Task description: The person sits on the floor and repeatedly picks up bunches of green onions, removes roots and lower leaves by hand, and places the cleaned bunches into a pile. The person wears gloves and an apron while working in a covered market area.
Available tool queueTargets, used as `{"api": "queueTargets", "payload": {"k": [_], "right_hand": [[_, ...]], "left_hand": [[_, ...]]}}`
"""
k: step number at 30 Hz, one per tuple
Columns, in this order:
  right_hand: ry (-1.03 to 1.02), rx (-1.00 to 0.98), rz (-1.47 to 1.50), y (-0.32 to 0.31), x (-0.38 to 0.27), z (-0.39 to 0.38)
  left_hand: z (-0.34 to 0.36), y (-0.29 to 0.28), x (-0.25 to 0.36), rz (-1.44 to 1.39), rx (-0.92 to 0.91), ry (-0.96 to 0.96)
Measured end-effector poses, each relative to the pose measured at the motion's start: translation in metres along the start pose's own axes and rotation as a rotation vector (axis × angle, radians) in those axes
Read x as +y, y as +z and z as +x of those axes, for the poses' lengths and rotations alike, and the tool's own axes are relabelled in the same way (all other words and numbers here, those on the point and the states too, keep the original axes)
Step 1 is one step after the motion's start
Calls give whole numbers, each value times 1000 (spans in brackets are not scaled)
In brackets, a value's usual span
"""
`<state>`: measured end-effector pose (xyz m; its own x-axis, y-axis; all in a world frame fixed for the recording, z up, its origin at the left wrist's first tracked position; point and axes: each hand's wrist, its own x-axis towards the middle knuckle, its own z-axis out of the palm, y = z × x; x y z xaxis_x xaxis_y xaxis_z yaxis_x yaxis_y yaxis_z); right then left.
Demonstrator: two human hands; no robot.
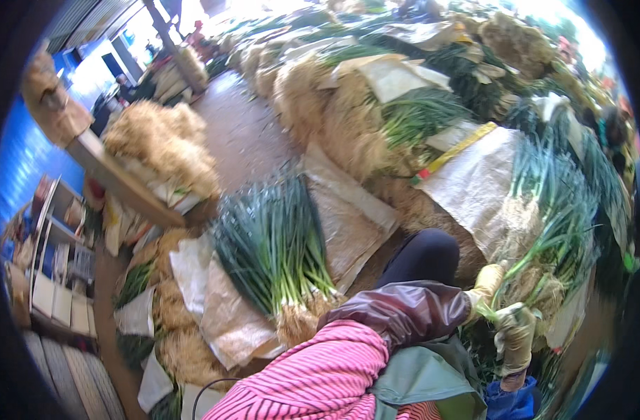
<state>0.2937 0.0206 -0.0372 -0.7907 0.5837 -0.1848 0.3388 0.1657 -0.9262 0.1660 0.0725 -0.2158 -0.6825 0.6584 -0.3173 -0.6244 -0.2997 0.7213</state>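
Observation:
At the lower right, my gloved left hand (486, 283) closes around the lower part of a green onion (526, 259). Its long green stalk slants up and right over a heap of other green onions. Just below, my right hand (514, 338), in a pale soiled glove, has its fingers curled at a pale green strip of the same onion, with roots close beside it. A large bunch of green onions (278, 245) lies fanned out to my left, white ends and roots toward me. Beneath that bunch is a pale sheet (229, 329).
A sheet (474, 185) with a yellow measuring stick (456, 150) lies ahead. Rows of rooted onion bundles (341, 112) stretch away behind it. A wooden post (124, 175), a straw-coloured root pile (162, 143) and shelves (54, 259) stand at left.

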Motion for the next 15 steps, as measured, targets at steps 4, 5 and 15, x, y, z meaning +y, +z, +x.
{"api": "queueTargets", "payload": {"k": [4, 5, 15], "right_hand": [[-188, 238, 355, -53, 86, 69], [-130, 282, 495, -57, 90, 75], [-371, -100, 339, -52, 111, 86]], "left_hand": [[-14, 11, 31, 31, -243, -158], [-26, 11, 44, 128, -302, -170], [-78, 10, 98, -149, -740, -433]]}}
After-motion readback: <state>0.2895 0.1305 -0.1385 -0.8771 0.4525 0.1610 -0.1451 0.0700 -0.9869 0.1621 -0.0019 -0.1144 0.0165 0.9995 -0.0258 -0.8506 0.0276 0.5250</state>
